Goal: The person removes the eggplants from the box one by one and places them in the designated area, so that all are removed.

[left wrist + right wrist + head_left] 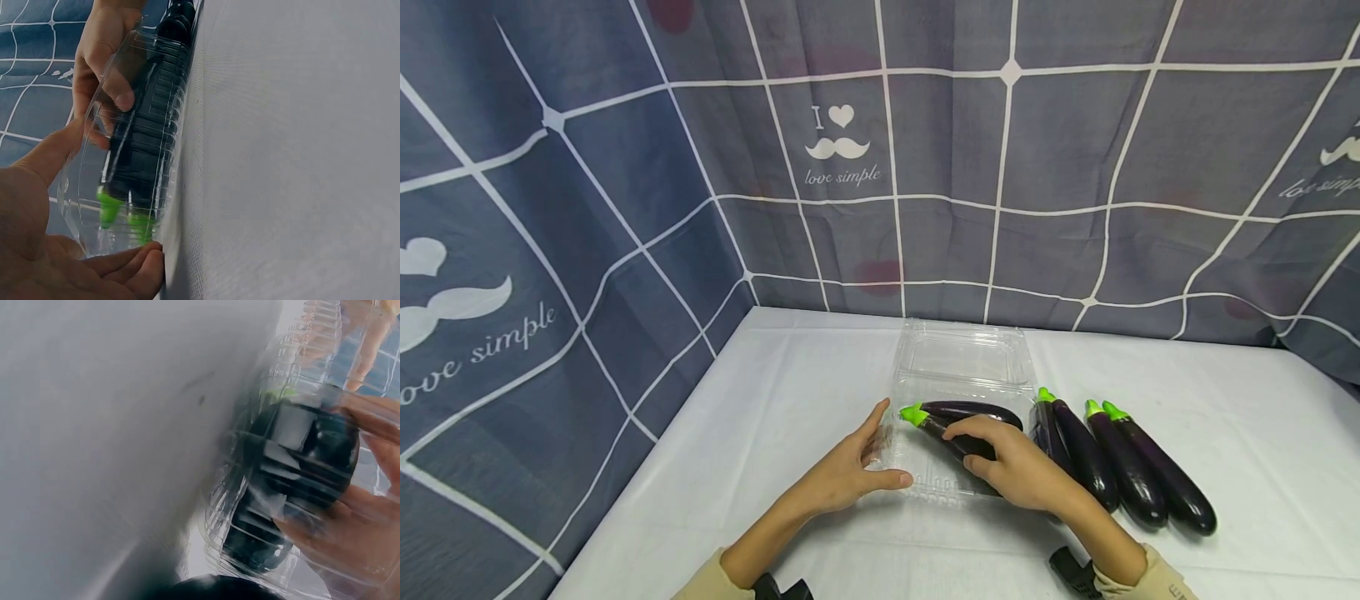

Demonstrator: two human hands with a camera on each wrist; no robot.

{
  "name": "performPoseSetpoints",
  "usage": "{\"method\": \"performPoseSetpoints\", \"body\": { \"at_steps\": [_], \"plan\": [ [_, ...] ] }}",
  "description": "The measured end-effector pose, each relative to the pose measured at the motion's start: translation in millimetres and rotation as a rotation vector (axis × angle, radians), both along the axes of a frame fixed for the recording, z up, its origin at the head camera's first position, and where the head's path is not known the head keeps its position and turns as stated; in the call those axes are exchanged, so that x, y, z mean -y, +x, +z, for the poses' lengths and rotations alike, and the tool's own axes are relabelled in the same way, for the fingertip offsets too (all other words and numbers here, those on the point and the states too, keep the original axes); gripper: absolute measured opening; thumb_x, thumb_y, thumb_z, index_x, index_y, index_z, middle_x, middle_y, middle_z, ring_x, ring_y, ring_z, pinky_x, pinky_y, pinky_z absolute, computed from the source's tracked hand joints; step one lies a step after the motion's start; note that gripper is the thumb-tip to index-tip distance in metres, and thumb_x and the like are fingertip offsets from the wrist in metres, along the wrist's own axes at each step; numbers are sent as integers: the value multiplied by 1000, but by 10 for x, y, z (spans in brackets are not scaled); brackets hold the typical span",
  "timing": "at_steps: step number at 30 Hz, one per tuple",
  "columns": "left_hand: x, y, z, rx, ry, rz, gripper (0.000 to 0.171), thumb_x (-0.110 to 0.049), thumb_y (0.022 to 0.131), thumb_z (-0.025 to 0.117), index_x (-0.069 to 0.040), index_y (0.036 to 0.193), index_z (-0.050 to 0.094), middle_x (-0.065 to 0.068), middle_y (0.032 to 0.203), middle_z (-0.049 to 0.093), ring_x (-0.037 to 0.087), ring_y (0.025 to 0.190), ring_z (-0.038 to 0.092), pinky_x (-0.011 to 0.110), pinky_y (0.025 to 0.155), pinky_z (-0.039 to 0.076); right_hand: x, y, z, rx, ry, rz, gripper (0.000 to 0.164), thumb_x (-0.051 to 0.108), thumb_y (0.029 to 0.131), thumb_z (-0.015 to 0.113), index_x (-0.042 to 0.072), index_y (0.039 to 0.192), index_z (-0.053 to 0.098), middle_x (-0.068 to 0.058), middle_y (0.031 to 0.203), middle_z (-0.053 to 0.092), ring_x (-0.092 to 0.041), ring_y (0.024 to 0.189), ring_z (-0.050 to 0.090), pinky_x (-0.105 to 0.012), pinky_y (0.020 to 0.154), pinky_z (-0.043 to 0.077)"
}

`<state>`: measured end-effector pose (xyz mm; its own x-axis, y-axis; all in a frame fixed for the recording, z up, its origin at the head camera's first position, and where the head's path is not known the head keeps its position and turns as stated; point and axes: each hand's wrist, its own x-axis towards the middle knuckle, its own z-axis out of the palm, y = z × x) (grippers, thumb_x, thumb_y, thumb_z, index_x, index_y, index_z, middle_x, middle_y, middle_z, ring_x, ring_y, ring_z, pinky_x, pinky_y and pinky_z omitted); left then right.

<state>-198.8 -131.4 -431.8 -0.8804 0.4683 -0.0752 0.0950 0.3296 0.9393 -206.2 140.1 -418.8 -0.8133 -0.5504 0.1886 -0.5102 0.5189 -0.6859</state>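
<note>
A clear plastic clamshell box (928, 479) stands with its lid (962, 354) laid back, away from the person. Inside it, two dark purple eggplants with bright green stem ends lie side by side: a rear eggplant (966, 408) and a front eggplant (943, 431). My right hand (1018, 467) reaches into the box and grips the front eggplant, thumb on the near side and fingers over the top. At the box's left end, my left hand (850, 471) holds the wall between spread thumb and fingers. Through the clear wall, the left wrist view shows both green stem ends (109, 209).
Several more eggplants (1123, 471) lie slanted in a row on the white-covered table (1247, 433), close against the box's right side. A grey curtain (947, 167) with white grid lines hangs behind the table and along the left.
</note>
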Motion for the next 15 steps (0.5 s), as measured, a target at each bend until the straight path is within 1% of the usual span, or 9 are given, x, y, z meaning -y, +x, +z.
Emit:
{"method": "performPoseSetpoints", "body": {
  "at_steps": [6, 12, 15],
  "plan": [
    [5, -3, -1, -12, 16, -5, 108, -35, 85, 80, -15, 160, 6, 23, 159, 16, 36, 144, 25, 43, 114, 29, 1, -6, -2, 3, -31, -36, 39, 2, 92, 63, 17, 127, 66, 7, 126, 60, -18, 119, 54, -47, 95, 47],
    [8, -1, 10, -9, 36, -17, 107, -33, 86, 79, -14, 160, 5, 21, 161, 14, 36, 145, 23, 43, 115, 28, 17, -6, -4, 13, -58, -83, 44, 3, 88, 67, 16, 130, 64, 3, 127, 59, -23, 121, 53, -50, 95, 46],
    [12, 1, 3, -2, 36, -13, 108, -34, 85, 80, -15, 160, 5, 19, 161, 14, 34, 145, 23, 42, 115, 27, 24, 5, 4, 29, -59, -102, 50, 4, 86, 71, 19, 133, 62, 1, 129, 57, -22, 111, 54, -44, 87, 47]
  ]
}}
